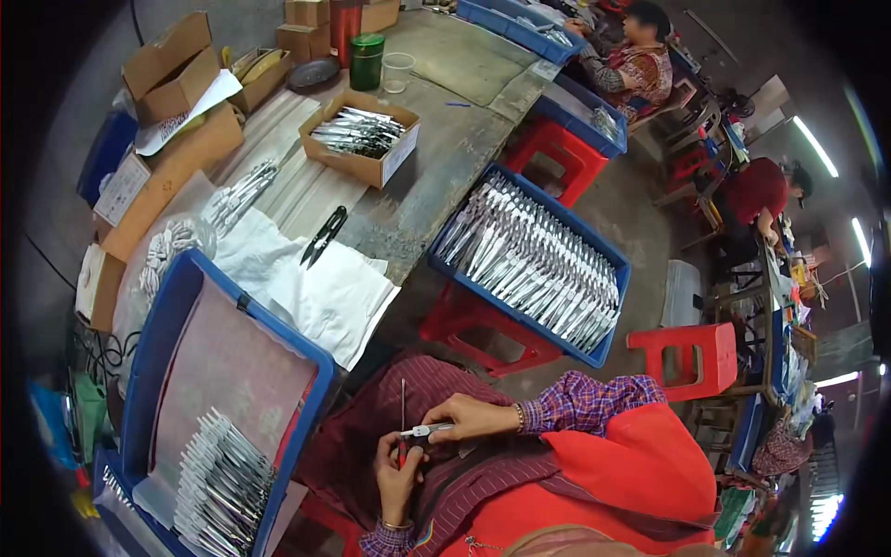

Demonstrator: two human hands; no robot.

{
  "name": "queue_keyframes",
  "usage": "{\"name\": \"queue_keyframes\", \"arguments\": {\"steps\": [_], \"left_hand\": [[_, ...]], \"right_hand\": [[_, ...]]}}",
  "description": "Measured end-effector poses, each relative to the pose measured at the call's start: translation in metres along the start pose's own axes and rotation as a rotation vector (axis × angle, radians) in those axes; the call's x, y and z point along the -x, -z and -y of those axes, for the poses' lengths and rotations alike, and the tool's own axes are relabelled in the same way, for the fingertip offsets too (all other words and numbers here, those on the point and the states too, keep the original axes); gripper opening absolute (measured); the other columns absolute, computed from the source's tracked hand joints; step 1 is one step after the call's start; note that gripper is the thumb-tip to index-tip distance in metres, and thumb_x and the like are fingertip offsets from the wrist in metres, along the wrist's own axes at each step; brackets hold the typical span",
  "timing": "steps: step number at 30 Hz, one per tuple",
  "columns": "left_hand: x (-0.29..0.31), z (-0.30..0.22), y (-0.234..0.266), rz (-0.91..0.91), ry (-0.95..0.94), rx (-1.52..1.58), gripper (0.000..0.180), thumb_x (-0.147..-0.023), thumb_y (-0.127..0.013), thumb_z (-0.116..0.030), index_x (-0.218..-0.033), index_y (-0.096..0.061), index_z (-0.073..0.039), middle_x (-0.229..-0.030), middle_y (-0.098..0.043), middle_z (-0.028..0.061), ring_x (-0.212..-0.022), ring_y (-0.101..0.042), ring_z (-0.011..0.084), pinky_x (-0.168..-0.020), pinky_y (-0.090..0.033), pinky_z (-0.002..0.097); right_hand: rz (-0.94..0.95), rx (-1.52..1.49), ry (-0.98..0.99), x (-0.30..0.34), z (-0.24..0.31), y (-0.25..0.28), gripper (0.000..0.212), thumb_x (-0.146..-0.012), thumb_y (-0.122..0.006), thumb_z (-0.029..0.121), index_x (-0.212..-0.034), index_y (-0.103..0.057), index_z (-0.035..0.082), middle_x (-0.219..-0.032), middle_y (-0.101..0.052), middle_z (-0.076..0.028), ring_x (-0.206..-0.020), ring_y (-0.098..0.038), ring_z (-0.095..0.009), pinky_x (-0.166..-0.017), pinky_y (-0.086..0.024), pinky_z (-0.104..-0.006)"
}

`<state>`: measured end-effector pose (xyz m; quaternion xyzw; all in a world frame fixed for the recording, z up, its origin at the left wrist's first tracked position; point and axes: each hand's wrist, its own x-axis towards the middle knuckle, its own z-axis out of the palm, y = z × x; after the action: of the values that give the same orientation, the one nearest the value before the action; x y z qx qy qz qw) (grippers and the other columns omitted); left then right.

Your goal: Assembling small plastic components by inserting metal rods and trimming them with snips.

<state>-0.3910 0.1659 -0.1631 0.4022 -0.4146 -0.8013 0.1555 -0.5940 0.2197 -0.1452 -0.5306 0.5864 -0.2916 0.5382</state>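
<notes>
Over my lap, my left hand is closed around the red handle of a thin screwdriver, whose shaft points upward. My right hand pinches a small white-and-silver metal tool, its white end meeting my left fingers. The fingers hide part of both pieces, and the tool's exact kind cannot be made out. To my left, a blue tray holds a stack of similar white-ended silver tools. Another blue bin, ahead to the right, is filled with rows of such tools.
Black thread snips lie on a white cloth on the workbench. A cardboard box of metal parts stands behind. Red stools support or flank the bins. Two co-workers sit farther off at the right.
</notes>
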Motion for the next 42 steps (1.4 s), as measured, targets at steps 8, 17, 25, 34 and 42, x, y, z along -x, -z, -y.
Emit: {"name": "queue_keyframes", "arguments": {"steps": [8, 17, 25, 34, 42], "left_hand": [[0.003, 0.003, -0.003, -0.068, -0.020, 0.019, 0.029, -0.085, -0.060, -0.003, -0.109, -0.044, -0.004, -0.074, -0.063, 0.0063, -0.049, -0.049, 0.0039, -0.041, -0.036, 0.0161], [0.001, 0.005, -0.004, -0.075, -0.013, -0.017, 0.029, -0.085, -0.060, -0.003, -0.109, -0.044, -0.004, -0.073, -0.062, 0.0055, -0.047, -0.048, 0.0040, -0.041, -0.035, 0.0164], [0.001, 0.008, -0.004, -0.085, -0.006, 0.021, 0.030, -0.085, -0.060, -0.002, -0.110, -0.044, -0.004, -0.073, -0.062, 0.0059, -0.048, -0.049, 0.0042, -0.040, -0.036, 0.0166], [0.002, 0.005, -0.004, -0.079, -0.010, 0.036, 0.029, -0.085, -0.060, -0.002, -0.110, -0.044, -0.004, -0.073, -0.061, 0.0055, -0.049, -0.048, 0.0040, -0.041, -0.037, 0.0168], [0.000, 0.002, -0.006, -0.058, 0.004, 0.025, 0.029, -0.085, -0.059, -0.002, -0.111, -0.045, -0.005, -0.073, -0.061, 0.0041, -0.049, -0.049, 0.0045, -0.042, -0.036, 0.0167]], "right_hand": [[0.030, -0.017, -0.044, -0.001, 0.003, 0.002, 0.029, -0.081, -0.063, 0.020, -0.102, -0.063, 0.000, -0.080, -0.067, -0.014, -0.072, -0.065, -0.020, -0.066, -0.049, -0.0312], [0.030, -0.007, -0.041, 0.000, -0.003, 0.004, 0.031, -0.081, -0.063, 0.020, -0.104, -0.063, -0.001, -0.084, -0.067, -0.015, -0.075, -0.065, -0.020, -0.068, -0.049, -0.0320], [0.012, -0.046, -0.036, -0.001, -0.008, 0.001, 0.031, -0.078, -0.063, 0.022, -0.101, -0.065, 0.000, -0.085, -0.067, -0.017, -0.076, -0.066, -0.027, -0.069, -0.050, -0.0352], [0.063, -0.037, -0.072, -0.002, -0.005, 0.001, 0.031, -0.083, -0.062, 0.021, -0.104, -0.063, -0.002, -0.081, -0.067, -0.014, -0.073, -0.064, -0.016, -0.067, -0.049, -0.0305], [0.046, -0.006, -0.047, -0.002, -0.009, 0.003, 0.031, -0.082, -0.063, 0.020, -0.105, -0.062, -0.001, -0.083, -0.067, -0.014, -0.075, -0.065, -0.018, -0.068, -0.049, -0.0309]]}}
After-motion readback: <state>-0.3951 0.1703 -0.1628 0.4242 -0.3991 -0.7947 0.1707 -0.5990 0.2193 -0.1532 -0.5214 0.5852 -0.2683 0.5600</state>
